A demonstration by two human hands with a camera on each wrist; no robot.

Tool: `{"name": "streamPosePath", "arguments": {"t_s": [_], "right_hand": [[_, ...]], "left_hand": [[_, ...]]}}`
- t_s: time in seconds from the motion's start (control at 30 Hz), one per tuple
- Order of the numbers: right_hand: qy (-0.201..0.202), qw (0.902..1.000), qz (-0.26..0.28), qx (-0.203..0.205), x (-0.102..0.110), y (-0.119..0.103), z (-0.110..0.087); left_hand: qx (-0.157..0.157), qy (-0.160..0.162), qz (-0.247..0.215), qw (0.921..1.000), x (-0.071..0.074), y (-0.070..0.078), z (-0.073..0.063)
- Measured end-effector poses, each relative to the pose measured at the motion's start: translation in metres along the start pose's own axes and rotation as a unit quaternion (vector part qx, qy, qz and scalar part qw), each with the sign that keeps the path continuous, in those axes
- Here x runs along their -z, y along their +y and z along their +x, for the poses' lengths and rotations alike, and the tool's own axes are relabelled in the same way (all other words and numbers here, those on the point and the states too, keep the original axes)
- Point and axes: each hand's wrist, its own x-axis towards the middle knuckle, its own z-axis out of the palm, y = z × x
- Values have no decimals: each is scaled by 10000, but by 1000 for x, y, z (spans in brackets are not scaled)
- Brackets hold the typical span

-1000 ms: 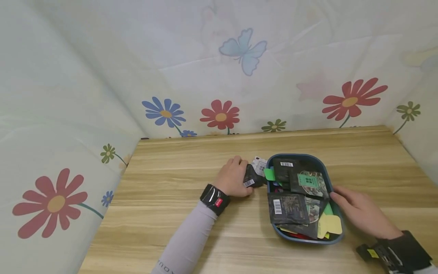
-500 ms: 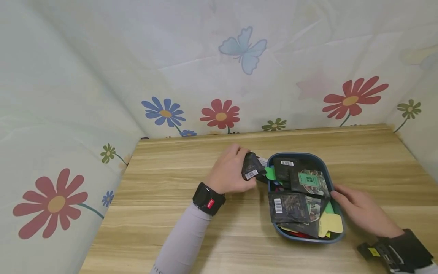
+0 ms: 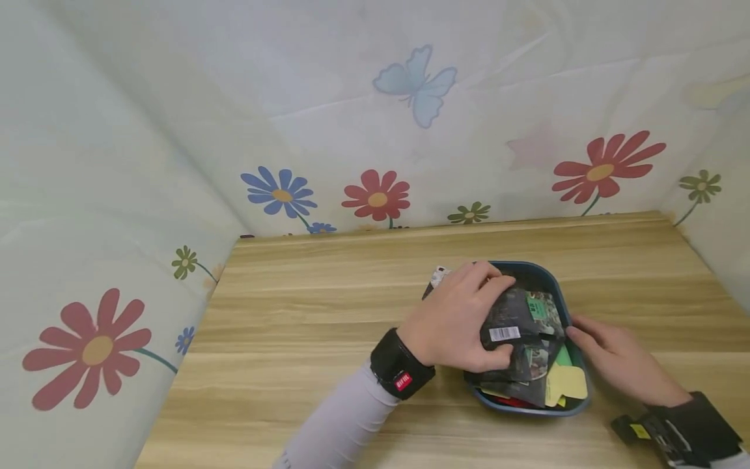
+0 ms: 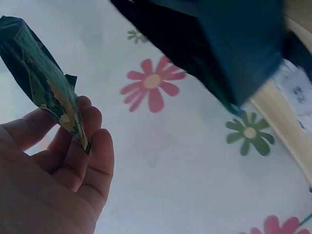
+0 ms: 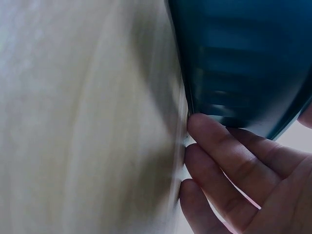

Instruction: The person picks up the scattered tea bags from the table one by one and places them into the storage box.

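Note:
My left hand (image 3: 454, 319) pinches a black sachet (image 3: 505, 319) with a white barcode label, holding it above the blue plastic box (image 3: 553, 286). In the left wrist view the thumb and fingers grip a printed dark sachet (image 4: 46, 83) by its lower end. Several more black sachets (image 3: 515, 391) and a yellow paper piece (image 3: 565, 384) fill the box. At the box's right side, my right hand (image 3: 627, 361) steadies it, thumb at the rim. The right wrist view shows its fingers (image 5: 229, 156) against the outer wall (image 5: 234, 63). The left hand hides part of the contents.
A white printed packet (image 3: 438, 276) lies on the wooden table (image 3: 305, 293), just left of the box and partly behind the left hand. A pale curtain (image 3: 328, 117) with printed flowers stands behind and beside the table.
My left hand has lifted the black sachet from beside the box and carried it rightward over the box. The right hand stays at the box's right side.

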Motion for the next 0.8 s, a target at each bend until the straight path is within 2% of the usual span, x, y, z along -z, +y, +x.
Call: {"name": "streamPosePath", "arguments": {"t_s": [0.2,0.37,0.5,0.63,0.8], "right_hand": [[-65,10000,25,22,2,1,0],[-125,9999,-5,34,3,0,0],[-59,9999,31,153,4,0,-2],[-109,9999,68,47,5,-2,-2],[-110,9998,-15,-144,5,-4,-1]], "left_hand": [[-256,-88,-31,9996,2,22,17],[-373,-89,8,9993,0,31,23],[-77,-533,164,9984,-5,35,17],[298,-1026,245,9940,-9,32,10],[699,-1047,92,9920,-1,13,7]]}}
